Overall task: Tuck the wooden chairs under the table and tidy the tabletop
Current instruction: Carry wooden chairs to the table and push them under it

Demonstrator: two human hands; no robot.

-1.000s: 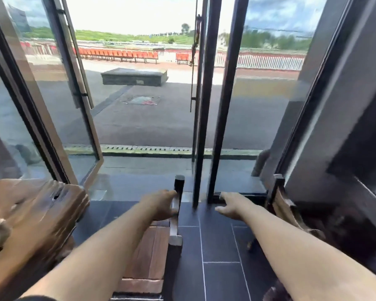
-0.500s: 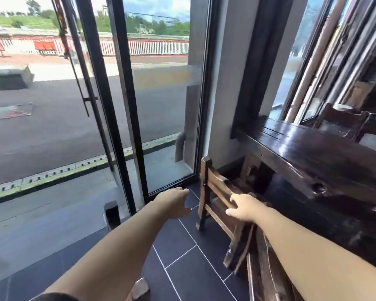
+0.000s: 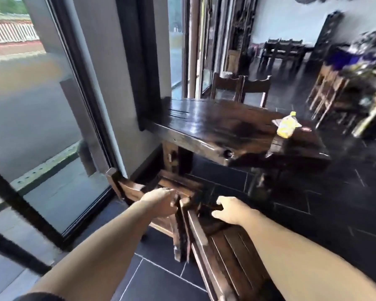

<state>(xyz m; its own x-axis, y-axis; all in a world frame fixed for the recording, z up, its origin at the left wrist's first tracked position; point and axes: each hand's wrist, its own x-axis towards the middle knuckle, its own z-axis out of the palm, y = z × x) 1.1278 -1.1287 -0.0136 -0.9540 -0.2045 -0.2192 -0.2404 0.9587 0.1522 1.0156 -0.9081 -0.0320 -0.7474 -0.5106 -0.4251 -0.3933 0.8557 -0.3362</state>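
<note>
A dark wooden table (image 3: 204,135) stands against the wall by the window. On its right end lies a yellow packet (image 3: 288,126) beside a small red and white thing (image 3: 306,128). One wooden chair (image 3: 126,187) sits by the glass with its seat partly under the table. A second wooden chair (image 3: 232,255) is right below me, tilted. My left hand (image 3: 161,204) grips the top of this chair's back post. My right hand (image 3: 231,211) holds a dark rail of the same chair, with the thumb under it and the fingers over it.
Tall glass panes in black frames (image 3: 78,83) run along the left. Two more chairs (image 3: 241,88) stand at the table's far side. Further dark tables and chairs (image 3: 334,90) fill the room at the right. The floor is dark tile (image 3: 345,192).
My view has swung right from the glass door to the table. Both hands have left the earlier chair and moved onto the tilted chair by the table.
</note>
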